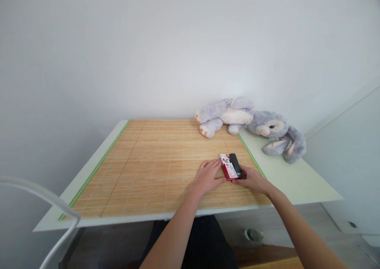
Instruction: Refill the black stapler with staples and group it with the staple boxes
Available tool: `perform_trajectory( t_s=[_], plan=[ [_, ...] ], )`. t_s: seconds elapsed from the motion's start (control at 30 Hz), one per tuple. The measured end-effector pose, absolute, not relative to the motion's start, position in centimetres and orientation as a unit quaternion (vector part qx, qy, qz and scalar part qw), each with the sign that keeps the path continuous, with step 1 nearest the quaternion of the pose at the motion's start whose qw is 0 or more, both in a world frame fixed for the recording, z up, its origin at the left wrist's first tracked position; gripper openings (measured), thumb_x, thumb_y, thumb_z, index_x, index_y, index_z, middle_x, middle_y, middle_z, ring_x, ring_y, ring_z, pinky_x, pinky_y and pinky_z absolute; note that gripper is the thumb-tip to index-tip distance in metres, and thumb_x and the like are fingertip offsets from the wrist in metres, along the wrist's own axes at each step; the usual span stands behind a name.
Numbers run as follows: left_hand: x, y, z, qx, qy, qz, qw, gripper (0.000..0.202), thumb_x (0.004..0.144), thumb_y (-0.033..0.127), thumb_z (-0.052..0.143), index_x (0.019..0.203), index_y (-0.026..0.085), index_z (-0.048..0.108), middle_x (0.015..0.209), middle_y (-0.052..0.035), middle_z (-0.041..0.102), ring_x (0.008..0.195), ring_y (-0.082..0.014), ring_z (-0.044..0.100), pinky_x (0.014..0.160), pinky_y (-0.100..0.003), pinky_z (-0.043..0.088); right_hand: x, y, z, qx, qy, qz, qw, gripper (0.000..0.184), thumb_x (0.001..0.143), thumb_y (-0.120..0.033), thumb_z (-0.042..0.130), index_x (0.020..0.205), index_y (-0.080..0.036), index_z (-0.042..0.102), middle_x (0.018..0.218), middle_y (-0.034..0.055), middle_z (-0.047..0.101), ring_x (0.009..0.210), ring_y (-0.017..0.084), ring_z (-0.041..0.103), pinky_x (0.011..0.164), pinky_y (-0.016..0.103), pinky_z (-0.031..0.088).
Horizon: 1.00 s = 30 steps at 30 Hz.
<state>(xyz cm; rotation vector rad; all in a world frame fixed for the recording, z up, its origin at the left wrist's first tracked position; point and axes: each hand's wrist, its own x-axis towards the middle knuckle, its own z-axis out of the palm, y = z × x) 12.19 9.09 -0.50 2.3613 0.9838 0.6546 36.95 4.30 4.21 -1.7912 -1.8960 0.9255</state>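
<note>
A small red-and-white box lies on the bamboo mat, right of its middle. Directly along its right side lies a black stapler, with its far end reaching beside the box's top. My left hand holds the box from the left, fingers at its left edge and thumb by its near corner. From the right, my right hand closes around the near end of the stapler, its thumb beside the box's near edge. Some of the right fingertips are hidden behind the stapler.
A grey plush rabbit lies on its side along the wall at the back right, partly on the mat. The white table borders the mat. A white cable or tube curves at the lower left. A bottle lies on the floor.
</note>
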Motion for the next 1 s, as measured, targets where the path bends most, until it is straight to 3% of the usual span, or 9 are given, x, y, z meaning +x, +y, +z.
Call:
perform_trajectory(
  t_s=[0.4,0.47,0.53,0.63,0.73,0.87,0.93,1.0],
  plan=[
    [12.5,9.1,-0.4,0.864,0.363,0.247,0.245,0.073,0.092,0.055,0.061,0.157,0.031,0.039,0.165,-0.0029,0.038,0.154,-0.0227,0.032,0.129,-0.044,0.017,37.0,4.7,3.7,-0.637,-0.677,0.321,0.182,0.06,0.072,-0.049,0.08,0.125,-0.023,0.068,0.082,0.0005,0.072,0.076,0.022,0.063,0.068,0.03,0.047],
    [12.6,9.0,-0.4,0.863,0.361,0.257,0.244,0.073,0.091,0.054,0.062,0.156,0.03,0.039,0.165,-0.0038,0.039,0.153,-0.0234,0.033,0.129,-0.043,0.017,37.4,4.5,3.6,-0.638,-0.673,0.329,0.179,0.072,0.073,-0.049,0.081,0.137,-0.023,0.061,0.077,-0.0006,0.069,0.072,0.021,0.061,0.066,0.029,0.046],
    [12.2,8.8,-0.5,0.861,0.364,0.262,0.24,0.074,0.091,0.052,0.062,0.157,0.028,0.039,0.164,-0.0053,0.04,0.153,-0.0239,0.033,0.129,-0.042,0.018,38.0,3.7,3.5,-0.646,-0.657,0.34,0.189,0.092,0.074,-0.05,0.081,0.153,-0.02,0.044,0.072,-0.0036,0.064,0.066,0.018,0.057,0.063,0.028,0.044],
    [10.0,8.2,-1.0,0.852,0.394,0.267,0.218,0.072,0.094,0.048,0.059,0.158,0.026,0.035,0.165,-0.0064,0.038,0.153,-0.0233,0.033,0.129,-0.042,0.021,38.3,1.5,3.7,-0.662,-0.622,0.323,0.265,0.106,0.08,-0.054,0.077,0.162,-0.014,0.023,0.066,-0.0083,0.053,0.06,0.015,0.05,0.06,0.027,0.041],
    [5.9,7.9,-1.6,0.839,0.444,0.267,0.165,0.065,0.099,0.044,0.051,0.158,0.025,0.034,0.165,-0.0065,0.037,0.152,-0.0221,0.033,0.128,-0.042,0.024,35.6,-1.0,4.0,-0.654,-0.599,0.275,0.371,0.079,0.091,-0.056,0.066,0.155,-0.018,0.038,0.065,-0.0081,0.045,0.057,0.014,0.044,0.057,0.027,0.039],
    [0.0,8.7,-2.1,0.801,0.543,0.241,0.072,0.059,0.101,0.048,0.045,0.154,0.022,0.042,0.161,-0.0094,0.043,0.152,-0.0264,0.034,0.127,-0.048,0.023,27.5,-1.3,3.6,-0.604,-0.646,0.271,0.38,0.044,0.1,-0.05,0.054,0.136,-0.024,0.06,0.077,-0.0015,0.058,0.064,0.015,0.053,0.061,0.028,0.046],
    [-2.1,9.1,-2.2,0.773,0.595,0.218,0.032,0.062,0.101,0.052,0.043,0.153,0.02,0.043,0.162,-0.0119,0.041,0.153,-0.0295,0.031,0.128,-0.051,0.02,23.3,0.2,2.9,-0.568,-0.697,0.24,0.366,0.04,0.1,-0.045,0.054,0.135,-0.027,0.062,0.098,0.004,0.067,0.087,0.019,0.064,0.081,0.034,0.054],
    [-3.2,9.3,-2.2,0.753,0.629,0.194,0.003,0.067,0.101,0.056,0.04,0.156,0.018,0.039,0.165,-0.0127,0.036,0.155,-0.0315,0.027,0.128,-0.053,0.017,20.2,2.3,2.1,-0.548,-0.741,0.173,0.348,0.043,0.1,-0.041,0.054,0.14,-0.028,0.06,0.125,0.0081,0.067,0.118,0.025,0.06,0.106,0.043,0.047]
  ],
)
